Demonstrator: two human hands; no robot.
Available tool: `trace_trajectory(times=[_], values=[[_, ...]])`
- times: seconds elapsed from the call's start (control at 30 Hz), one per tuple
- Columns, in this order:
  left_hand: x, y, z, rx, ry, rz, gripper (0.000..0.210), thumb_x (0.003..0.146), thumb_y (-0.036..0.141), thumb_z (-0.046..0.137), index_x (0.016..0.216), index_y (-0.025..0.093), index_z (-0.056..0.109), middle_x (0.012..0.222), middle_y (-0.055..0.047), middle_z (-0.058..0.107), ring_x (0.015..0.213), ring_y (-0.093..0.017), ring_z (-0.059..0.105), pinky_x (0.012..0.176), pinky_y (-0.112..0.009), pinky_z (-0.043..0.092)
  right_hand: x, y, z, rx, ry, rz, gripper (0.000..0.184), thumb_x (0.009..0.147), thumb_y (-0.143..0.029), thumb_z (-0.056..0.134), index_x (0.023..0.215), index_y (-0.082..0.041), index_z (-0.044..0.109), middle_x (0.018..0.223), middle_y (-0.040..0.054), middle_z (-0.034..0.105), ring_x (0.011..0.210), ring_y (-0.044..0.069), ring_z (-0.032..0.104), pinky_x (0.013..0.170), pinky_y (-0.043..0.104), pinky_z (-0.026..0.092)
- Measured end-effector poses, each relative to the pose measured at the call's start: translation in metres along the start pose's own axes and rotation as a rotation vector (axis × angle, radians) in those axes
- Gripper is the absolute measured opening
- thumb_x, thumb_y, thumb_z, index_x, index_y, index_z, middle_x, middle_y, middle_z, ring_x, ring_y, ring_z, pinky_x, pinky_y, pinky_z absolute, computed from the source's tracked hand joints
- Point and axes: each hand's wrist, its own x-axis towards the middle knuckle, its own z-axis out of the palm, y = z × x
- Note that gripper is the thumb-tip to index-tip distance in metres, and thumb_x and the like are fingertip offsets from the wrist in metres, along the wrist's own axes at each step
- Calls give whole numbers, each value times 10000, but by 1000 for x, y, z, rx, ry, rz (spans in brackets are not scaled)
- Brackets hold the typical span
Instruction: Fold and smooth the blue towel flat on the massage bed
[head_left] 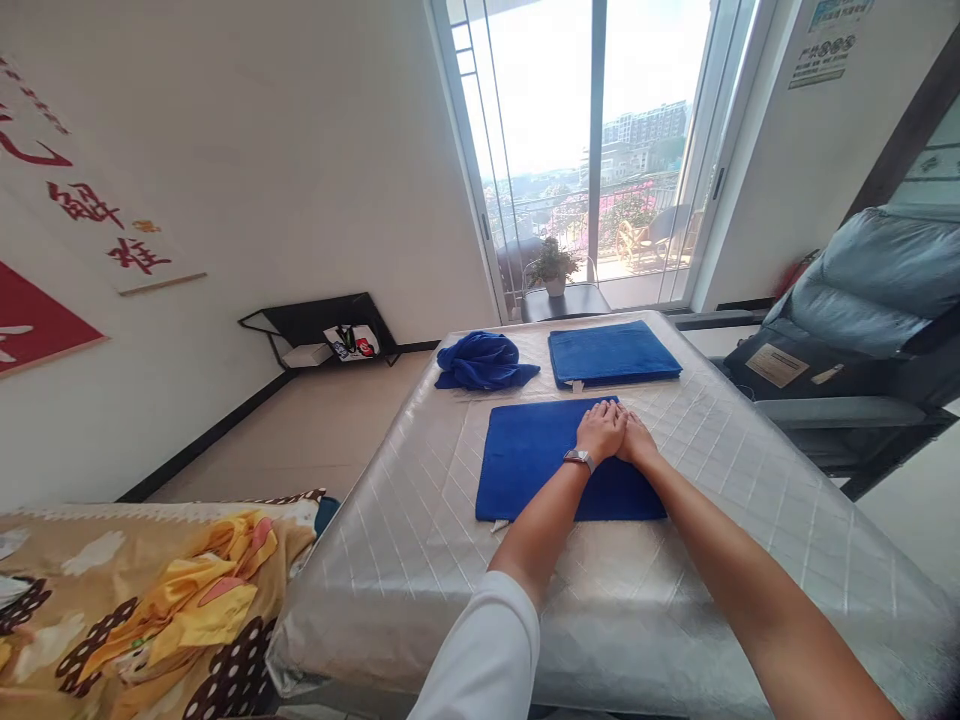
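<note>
A folded blue towel (525, 455) lies flat on the mattress, a small white tag at its near edge. My left hand (601, 430), with a watch on the wrist, rests on the towel's upper part with its fingers stretched forward. Right beside it, my right hand (636, 438) also lies on the cloth, the two hands touching. Neither hand seems to hold anything. Behind them is a second folded blue towel (615, 353), neat and flat. To its left sits a crumpled blue towel (484, 360) in a loose heap.
The mattress (420, 560) has a shiny quilted cover. At the lower left is a patterned bed cover (90, 560) with yellow clothing (202, 590) on it. A grey recliner (862, 300) stands at the right. Beyond the mattress, a potted plant (553, 265) is by the glass door.
</note>
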Motion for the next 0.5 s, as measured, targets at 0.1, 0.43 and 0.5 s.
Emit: trace_trajectory(times=[0.1,0.43,0.5], values=[[-10,-16,1,2,-20,-60,659,1045,537,141,1538,173,384,1600,-128,369,1499,-236,291,1227,-443,223,2,-1,0,23,7,33,648,1001,-339,258,1589,-67,255,1665,114,203,1533,206,158,1238,376,152],[-107,-173,-54,140,-11,-424,788,998,639,118,1571,128,294,1650,-136,240,1527,-256,207,1241,-411,156,8,-5,-2,58,-6,75,690,1019,-443,168,1586,-61,255,1664,116,199,1534,198,147,1237,393,140],[-119,-184,-57,140,1,-458,791,1003,623,133,1569,90,278,1647,-162,235,1524,-260,217,1238,-393,161,7,-8,-6,48,-6,80,689,1017,-433,175,1583,-50,259,1662,121,210,1532,206,159,1236,393,140]])
